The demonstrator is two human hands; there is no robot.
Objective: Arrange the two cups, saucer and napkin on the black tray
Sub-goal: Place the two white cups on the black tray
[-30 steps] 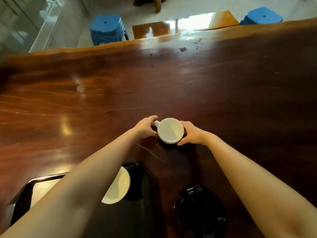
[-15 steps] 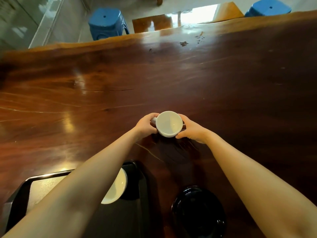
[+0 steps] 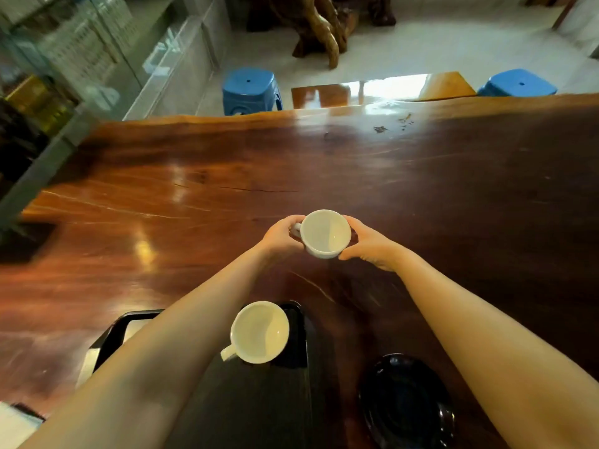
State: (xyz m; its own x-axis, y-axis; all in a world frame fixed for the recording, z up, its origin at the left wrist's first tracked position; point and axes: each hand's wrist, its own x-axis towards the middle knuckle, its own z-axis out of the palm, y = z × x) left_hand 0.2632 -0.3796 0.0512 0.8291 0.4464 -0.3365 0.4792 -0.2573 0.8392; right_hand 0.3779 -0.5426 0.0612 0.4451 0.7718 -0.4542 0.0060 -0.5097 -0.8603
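A white cup [image 3: 325,233] is held above the dark wooden table [image 3: 421,196] between both hands. My left hand [image 3: 279,236] grips its handle side. My right hand [image 3: 368,244] clasps the opposite wall. A second white cup [image 3: 259,332] stands in the far right corner of the black tray [image 3: 299,335], handle toward me. My left forearm hides much of the tray. A pale napkin [image 3: 134,327] shows in the tray's far left part. The black saucer [image 3: 405,403] lies on the table right of the tray.
Two blue stools [image 3: 251,90] [image 3: 517,84] stand beyond the table's far edge, with a shiny wooden bench [image 3: 382,89] between them. Small dark crumbs [image 3: 381,128] lie near the far edge. A glass partition [image 3: 97,59] runs along the left.
The cup between my hands has risen off the table and tilted slightly toward me. The view has tipped up, and the second cup on the tray now shows in full.
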